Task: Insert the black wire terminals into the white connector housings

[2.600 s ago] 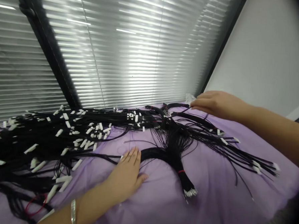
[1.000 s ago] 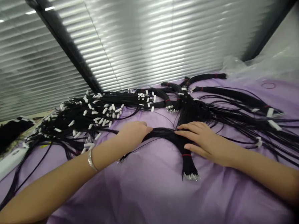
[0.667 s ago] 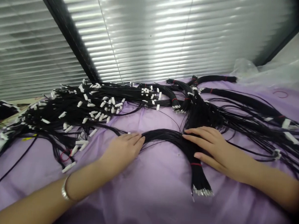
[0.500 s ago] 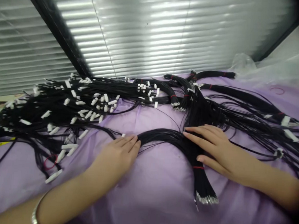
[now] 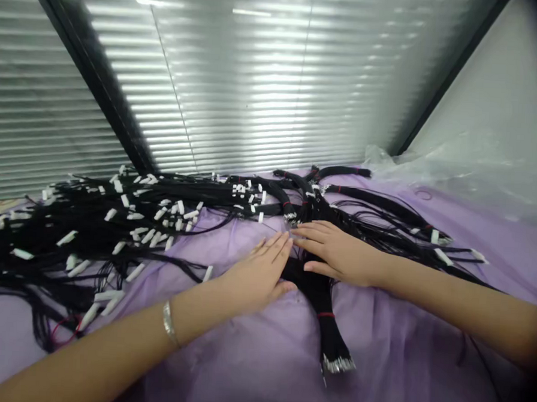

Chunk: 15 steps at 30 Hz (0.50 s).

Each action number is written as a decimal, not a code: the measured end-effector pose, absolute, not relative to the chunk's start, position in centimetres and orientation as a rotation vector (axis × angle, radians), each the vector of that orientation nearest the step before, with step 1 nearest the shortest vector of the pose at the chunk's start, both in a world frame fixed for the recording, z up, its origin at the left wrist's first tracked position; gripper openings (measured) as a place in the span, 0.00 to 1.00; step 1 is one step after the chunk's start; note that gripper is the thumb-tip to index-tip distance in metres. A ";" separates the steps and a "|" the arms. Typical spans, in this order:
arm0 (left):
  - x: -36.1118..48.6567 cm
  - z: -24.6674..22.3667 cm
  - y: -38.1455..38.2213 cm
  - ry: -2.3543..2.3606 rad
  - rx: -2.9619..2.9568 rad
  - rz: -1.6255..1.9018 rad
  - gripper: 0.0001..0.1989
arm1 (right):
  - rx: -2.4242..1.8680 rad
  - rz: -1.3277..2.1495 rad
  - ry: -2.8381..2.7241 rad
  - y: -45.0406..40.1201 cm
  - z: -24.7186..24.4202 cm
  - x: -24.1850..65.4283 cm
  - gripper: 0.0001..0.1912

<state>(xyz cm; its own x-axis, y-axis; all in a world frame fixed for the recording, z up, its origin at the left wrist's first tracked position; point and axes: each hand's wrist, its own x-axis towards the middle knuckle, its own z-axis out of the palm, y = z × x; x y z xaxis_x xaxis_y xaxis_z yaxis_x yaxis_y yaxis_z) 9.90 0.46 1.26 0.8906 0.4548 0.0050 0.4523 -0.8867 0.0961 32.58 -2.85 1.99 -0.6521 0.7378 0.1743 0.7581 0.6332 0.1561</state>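
Observation:
A bundle of black wires (image 5: pixel 324 294) with a red band and bare silvery ends lies on the purple cover (image 5: pixel 260 356). My left hand (image 5: pixel 265 273) rests flat over the bundle's left part, fingers extended and thumb apart. On the upper part of the wires lies my right hand (image 5: pixel 333 252), its fingers stretched toward my left fingertips. The two hands are close together, and neither grips anything. They hide the middle of the bundle.
A big heap of black wires with white connectors (image 5: pixel 114 217) spreads over the left side. Banded wire bundles (image 5: pixel 385 204) lie at the back and right. Clear plastic sheeting (image 5: pixel 468 169) sits at the back right, beside window blinds (image 5: pixel 257 74).
My left hand has moved right along the bundle, closer to my right hand, and its thumb now sticks out. The camera view has shifted, with more of the blinds showing.

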 end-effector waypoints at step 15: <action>10.6 0.9 2.7 0.679 2.995 -0.158 0.40 | -1.606 -0.508 -2.418 -2.1 -0.7 33.3 0.14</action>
